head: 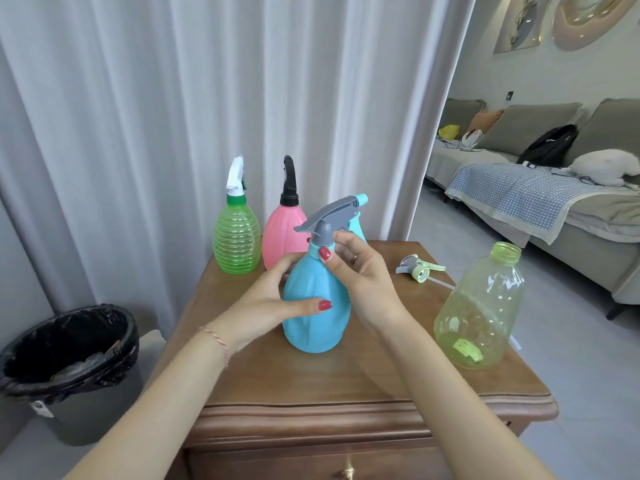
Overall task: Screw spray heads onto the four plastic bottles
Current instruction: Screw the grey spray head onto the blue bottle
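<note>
A: Support? 
B: Brown wooden worktop [311,379].
A: Resting on it? 
B: Ribbed green bottle [237,237], pink bottle [278,237], blue bottle [317,306], uncapped yellow-green clear bottle [481,306], loose grey-yellow spray head [417,268].

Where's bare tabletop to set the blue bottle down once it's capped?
Free: the near strip of the wooden table, between the blue bottle and the front edge. Crowded: the far left with the green bottle and pink bottle; the right with the loose spray head and open yellow-green bottle.
</note>
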